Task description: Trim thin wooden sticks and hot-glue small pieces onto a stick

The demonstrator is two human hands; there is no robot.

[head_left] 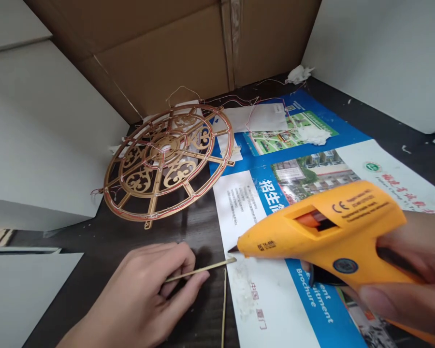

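My left hand [155,290] pinches a thin wooden stick [210,267] between thumb and fingers, its free end pointing right. Around the handle of a yellow hot glue gun [322,227] my right hand [402,285] is closed, with fingers near the black trigger. The gun's dark nozzle sits just above and beside the stick's tip; whether they touch I cannot tell. A second thin stick [224,309] lies on the dark table below. Beyond my left hand rests a round openwork wooden wheel frame [154,195] with spokes, scroll cut-outs and red and white wires along its rings.
A blue and white brochure [275,299] covers the table's middle and right, with glue residue on it. Crumpled white tissue [313,135] and a white paper strip [257,117] lie on it. Cardboard [166,63] stands behind; white panels [43,130] flank the dark table [188,237].
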